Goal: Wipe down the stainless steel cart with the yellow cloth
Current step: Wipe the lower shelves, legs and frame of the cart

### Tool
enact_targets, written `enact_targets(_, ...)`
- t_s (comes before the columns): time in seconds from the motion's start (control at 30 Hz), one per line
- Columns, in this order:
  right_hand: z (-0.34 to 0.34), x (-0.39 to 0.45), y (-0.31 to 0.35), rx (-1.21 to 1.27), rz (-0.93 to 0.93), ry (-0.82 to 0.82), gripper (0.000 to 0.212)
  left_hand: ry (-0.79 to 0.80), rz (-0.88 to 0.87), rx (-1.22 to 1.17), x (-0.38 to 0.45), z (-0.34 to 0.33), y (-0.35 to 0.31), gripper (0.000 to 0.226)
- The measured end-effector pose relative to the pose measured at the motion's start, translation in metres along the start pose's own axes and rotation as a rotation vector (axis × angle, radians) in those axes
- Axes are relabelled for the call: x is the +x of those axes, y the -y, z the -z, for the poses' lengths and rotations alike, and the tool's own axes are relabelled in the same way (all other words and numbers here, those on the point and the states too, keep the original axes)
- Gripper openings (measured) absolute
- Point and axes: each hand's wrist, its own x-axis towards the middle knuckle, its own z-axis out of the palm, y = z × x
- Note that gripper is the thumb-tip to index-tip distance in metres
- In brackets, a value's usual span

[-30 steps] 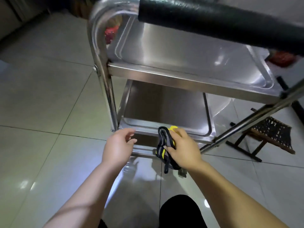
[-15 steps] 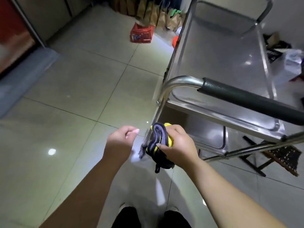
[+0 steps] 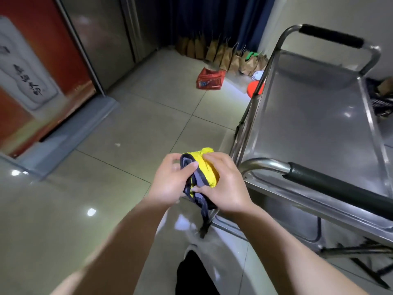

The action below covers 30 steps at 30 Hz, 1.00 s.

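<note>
The yellow cloth [image 3: 207, 170], with a dark grey edge, is bunched between both hands in front of me, left of the cart. My left hand [image 3: 170, 184] pinches its dark edge with thumb and fingers. My right hand [image 3: 223, 186] wraps the yellow bundle from the right. The stainless steel cart [image 3: 314, 124] stands to the right, its top shelf bare and shiny. Its near black-padded handle [image 3: 331, 186] runs just right of my right hand. A second padded handle [image 3: 331, 36] is at the far end. The lower shelf is mostly hidden.
Tiled floor [image 3: 148, 124] spreads to the left and ahead. A red basket [image 3: 209, 79] and a row of brown paper bags [image 3: 223, 54] sit at the far wall. A red-and-white panel [image 3: 32, 71] and a grey step are on the left. A dark folding rack [image 3: 365, 258] lies under the cart's right side.
The view rose from the lower shelf to above the cart. My hands lifted, and my left hand, empty before, now grips the cloth together with my right hand.
</note>
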Motion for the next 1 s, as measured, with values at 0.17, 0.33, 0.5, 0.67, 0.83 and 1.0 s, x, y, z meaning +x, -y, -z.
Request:
enact_targets(0.17, 0.015, 0.060, 0.005, 0.190, -0.052, 0.147, 0.099, -0.155, -0.028, 0.087, 0.051, 0.007, -0.035, 0.028)
enact_targets(0.33, 0.025, 0.108, 0.002, 0.290, -0.059, 0.154, 0.081, -0.178, -0.122, 0.132, 0.091, 0.011, -0.069, 0.027)
enact_targets(0.5, 0.031, 0.147, 0.004, 0.393, -0.303, 0.013, 0.070, -0.156, -0.152, 0.113, 0.121, 0.010, -0.090, 0.031)
enact_targets(0.67, 0.029, 0.184, 0.002, 0.572, -0.325, -0.027, 0.045, -0.031, -0.129, 0.075, 0.157, 0.010, -0.105, 0.031)
enact_targets(0.83, 0.024, 0.221, 0.000, 0.515, -0.329, -0.132, 0.023, 0.106, -0.062, 0.020, 0.206, 0.022, -0.114, 0.028)
enact_targets(1.0, 0.007, 0.260, 0.010, 0.497, -0.349, -0.198, 0.022, 0.271, -0.035, 0.006, 0.262, 0.042, -0.127, 0.058)
